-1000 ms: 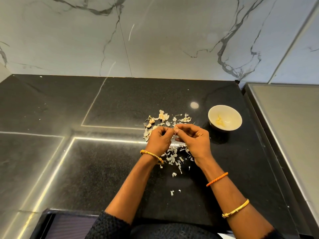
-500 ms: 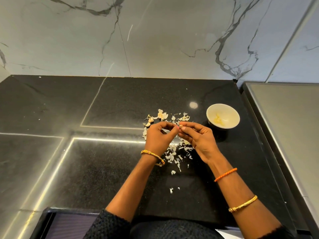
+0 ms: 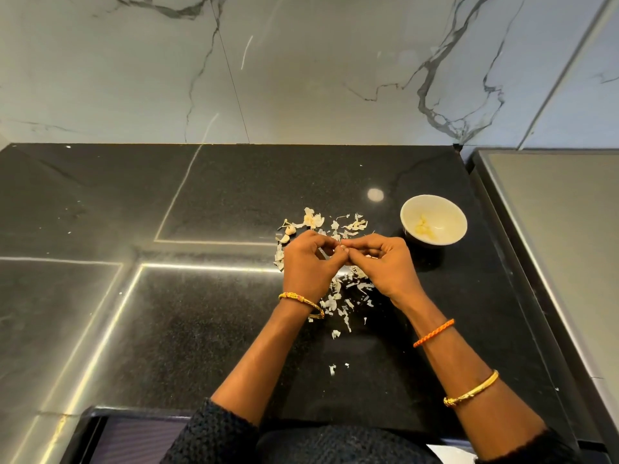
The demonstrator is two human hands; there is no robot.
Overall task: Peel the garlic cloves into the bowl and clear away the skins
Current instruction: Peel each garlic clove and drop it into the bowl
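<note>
Pale unpeeled garlic cloves point(image 3: 287, 234) lie on the black speckled worktop point(image 3: 207, 316) just beyond the left hand point(image 3: 310, 264). Both hands meet fingertip to fingertip, the right hand point(image 3: 385, 266) curled too, pinching something too small to identify. Papery white skins point(image 3: 338, 296) are scattered beneath the hands; the cream round bowl point(image 3: 433, 220) sits beyond the right hand.

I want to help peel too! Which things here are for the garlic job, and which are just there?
For the job:
- left hand and right hand, fingertips together, seemingly pinching a clove too hidden to see
- bowl with peeled garlic
- unpeeled cloves
- skins scattered on the counter

Just there:
- marble wall
- grey surface on the right
- bangles
</note>
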